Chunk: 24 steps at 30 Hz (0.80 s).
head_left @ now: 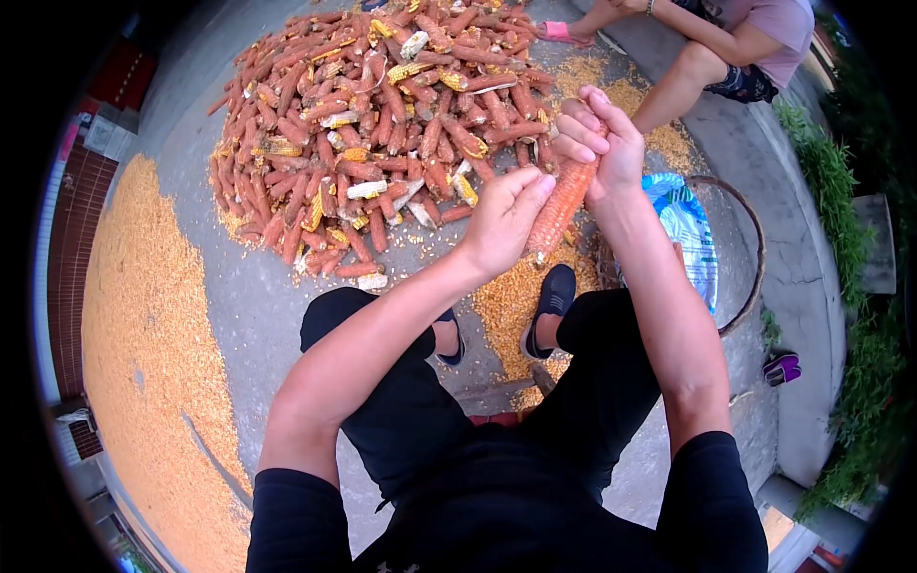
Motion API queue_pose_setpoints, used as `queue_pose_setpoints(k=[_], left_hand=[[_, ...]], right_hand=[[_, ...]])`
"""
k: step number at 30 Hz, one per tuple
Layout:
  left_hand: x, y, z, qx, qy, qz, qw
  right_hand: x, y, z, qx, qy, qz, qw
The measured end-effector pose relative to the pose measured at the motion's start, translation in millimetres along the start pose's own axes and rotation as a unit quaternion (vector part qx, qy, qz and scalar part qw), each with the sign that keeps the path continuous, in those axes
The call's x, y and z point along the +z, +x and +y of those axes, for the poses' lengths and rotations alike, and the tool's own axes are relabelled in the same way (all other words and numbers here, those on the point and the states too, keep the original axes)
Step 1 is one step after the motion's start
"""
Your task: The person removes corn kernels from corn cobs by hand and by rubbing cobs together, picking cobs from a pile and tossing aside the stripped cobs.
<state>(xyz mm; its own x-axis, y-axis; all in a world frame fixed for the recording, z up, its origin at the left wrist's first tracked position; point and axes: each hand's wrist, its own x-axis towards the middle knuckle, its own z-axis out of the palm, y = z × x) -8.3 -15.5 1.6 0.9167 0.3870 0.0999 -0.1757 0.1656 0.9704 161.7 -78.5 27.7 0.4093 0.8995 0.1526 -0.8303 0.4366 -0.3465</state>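
A reddish corn cob [562, 205] is held slanted in front of me, its lower end pointing toward my feet. My right hand [608, 143] has its fingers wrapped round the upper part of the cob. Against the cob's left side, my left hand [508, 215] presses with its thumb and curled fingers; part of its grip is hidden. Below the cob, loose yellow kernels [506, 310] lie on the ground between my shoes. Beyond my hands rises a large pile of reddish cobs [373, 124], some with yellow kernels on them.
Spread kernels [153, 363] cover the ground at the left. A basket [755, 229] with a blue and white bag [690, 239] stands right of my right forearm. Another person [707, 57] sits at the upper right. A purple shoe [781, 370] lies at the right.
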Motion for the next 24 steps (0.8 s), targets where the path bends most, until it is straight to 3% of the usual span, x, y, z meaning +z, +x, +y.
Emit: queue_pose_setpoints(k=[2, 6, 8, 10, 12, 14, 16, 18, 19, 23, 24], left_hand=[[6.8, -1.7, 6.0, -0.069, -0.059, 0.021, 0.996], [-1.6, 1.3, 7.9, -0.197, -0.138, 0.016, 0.971], [-2.9, 4.2, -0.8, -0.252, -0.030, 0.014, 0.967], [-9.8, 3.1, -25.7, -0.205, 0.106, -0.026, 0.973], [-13.6, -1.3, -57.0, -0.167, 0.171, -0.030, 0.970], [-12.1, -5.2, -76.1, -0.208, 0.201, -0.039, 0.956], [-7.0, -12.5, -75.3, -0.156, 0.300, -0.037, 0.940], [-5.0, -16.0, -69.0, -0.189, 0.309, -0.078, 0.929], [-3.0, -18.6, -82.8, -0.164, 0.350, -0.079, 0.919], [-0.5, -29.1, -45.4, -0.225, 0.389, -0.182, 0.875], [-0.1, -31.2, -45.4, -0.230, 0.388, -0.196, 0.871]], right_hand=[[1.2, -0.5, -0.9, 0.004, 0.041, -0.012, 0.999], [4.2, -4.5, -9.8, -0.008, -0.006, -0.002, 1.000], [7.1, -4.3, -18.9, -0.027, -0.058, 0.005, 0.998], [1.4, -7.9, -37.8, -0.051, -0.174, 0.015, 0.983], [-19.4, -15.8, -56.2, -0.090, -0.313, 0.127, 0.937], [-36.9, -31.6, -72.4, -0.115, -0.367, 0.205, 0.900], [-58.4, -57.7, -95.0, -0.127, -0.451, 0.302, 0.830], [-94.1, -93.9, -125.1, -0.132, -0.549, 0.343, 0.751], [-100.5, -114.8, -136.0, -0.127, -0.607, 0.365, 0.695], [-148.2, -188.7, -187.2, -0.149, -0.804, 0.397, 0.417], [-158.2, -203.5, -200.4, -0.112, -0.831, 0.403, 0.367]])
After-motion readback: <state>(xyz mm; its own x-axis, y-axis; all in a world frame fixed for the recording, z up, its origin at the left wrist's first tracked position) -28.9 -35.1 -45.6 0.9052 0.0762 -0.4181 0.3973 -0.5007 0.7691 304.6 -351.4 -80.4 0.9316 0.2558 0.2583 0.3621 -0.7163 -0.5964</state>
